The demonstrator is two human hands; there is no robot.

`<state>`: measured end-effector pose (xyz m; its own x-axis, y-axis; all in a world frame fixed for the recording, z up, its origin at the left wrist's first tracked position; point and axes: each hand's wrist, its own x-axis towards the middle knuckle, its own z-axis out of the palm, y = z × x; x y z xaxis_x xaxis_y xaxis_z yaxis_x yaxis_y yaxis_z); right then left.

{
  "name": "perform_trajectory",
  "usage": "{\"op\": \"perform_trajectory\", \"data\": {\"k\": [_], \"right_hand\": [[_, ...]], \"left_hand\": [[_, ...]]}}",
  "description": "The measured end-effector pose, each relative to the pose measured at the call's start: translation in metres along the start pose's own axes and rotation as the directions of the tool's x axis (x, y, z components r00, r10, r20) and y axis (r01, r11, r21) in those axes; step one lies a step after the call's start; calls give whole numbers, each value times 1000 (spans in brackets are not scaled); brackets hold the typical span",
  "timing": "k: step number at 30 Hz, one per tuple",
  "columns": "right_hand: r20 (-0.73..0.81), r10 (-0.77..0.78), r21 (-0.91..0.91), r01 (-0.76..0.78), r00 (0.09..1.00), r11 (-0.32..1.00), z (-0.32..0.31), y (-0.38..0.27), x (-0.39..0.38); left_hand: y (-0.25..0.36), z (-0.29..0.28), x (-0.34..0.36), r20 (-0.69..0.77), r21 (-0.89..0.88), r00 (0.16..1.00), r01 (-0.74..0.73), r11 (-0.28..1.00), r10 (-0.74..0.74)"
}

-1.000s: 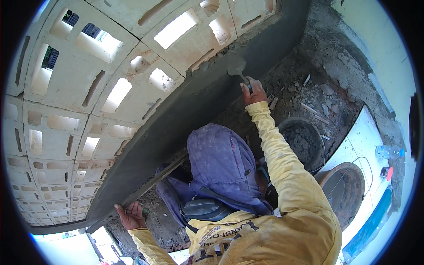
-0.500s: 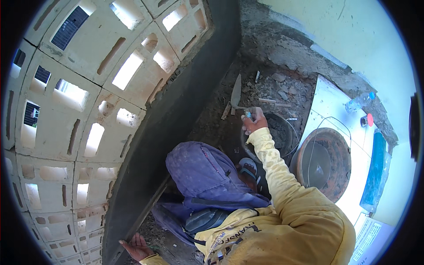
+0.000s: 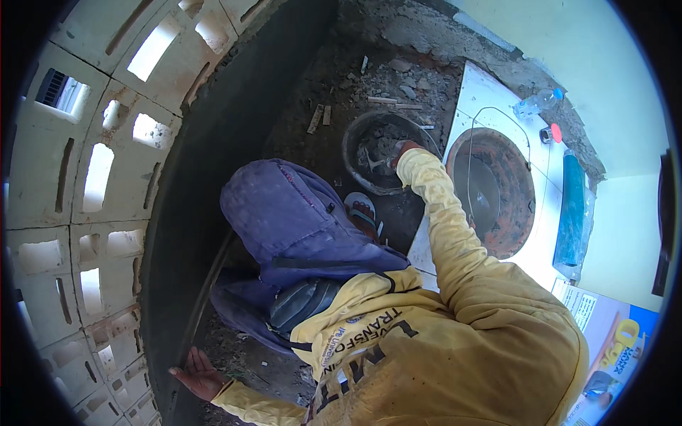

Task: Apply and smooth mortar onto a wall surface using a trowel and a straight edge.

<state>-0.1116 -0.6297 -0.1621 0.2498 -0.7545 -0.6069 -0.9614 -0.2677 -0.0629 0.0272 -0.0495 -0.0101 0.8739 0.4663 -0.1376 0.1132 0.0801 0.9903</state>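
Observation:
My right hand (image 3: 403, 150) grips a trowel (image 3: 376, 160), whose metal part is down in a dark bucket (image 3: 349, 138) of grey mortar (image 3: 391, 131); the blade is partly hidden. My left hand (image 3: 199, 373) lies low at the left, fingers apart, against a long straight strip (image 3: 206, 287) along the dark, freshly rendered base (image 3: 192, 184) of the pierced block wall (image 3: 57, 177). Between my arms are my bent leg in purple trousers (image 3: 277, 206) and a sandalled foot (image 3: 361, 213).
Beside the bucket, white tiles (image 3: 469, 99) hold a rusty basin (image 3: 518, 227) with a wire handle, a plastic bottle (image 3: 534, 104), a red-topped jar (image 3: 550, 133) and a teal roll (image 3: 572, 206). Rubble (image 3: 405, 85) litters the ground. A pale wall (image 3: 590, 64) bounds the right.
My right hand brought the trowel down from the rendered strip into the mortar bucket. The view has swung toward the right. My left hand stays at the lower end of the strip.

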Motion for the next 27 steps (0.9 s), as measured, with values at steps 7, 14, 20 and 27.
{"op": "perform_trajectory", "data": {"k": [7, 14, 20, 27], "right_hand": [[184, -126, -233, 168, 975, 958, 30, -27, 20], [284, -185, -382, 288, 941, 878, 28, -41, 66], [512, -204, -140, 316, 834, 938, 33, -36, 102], [437, 198, 825, -479, 877, 299, 91, -24, 64]], "left_hand": [[-10, -12, -11, -58, -25, 998, 33, 999, -34], [-15, -23, -12, -70, -38, 994, 78, 996, -81], [-22, -39, -2, -46, -69, 989, 139, 988, -143], [-21, -28, 1, -27, -1, 999, 47, 999, -47]]}}
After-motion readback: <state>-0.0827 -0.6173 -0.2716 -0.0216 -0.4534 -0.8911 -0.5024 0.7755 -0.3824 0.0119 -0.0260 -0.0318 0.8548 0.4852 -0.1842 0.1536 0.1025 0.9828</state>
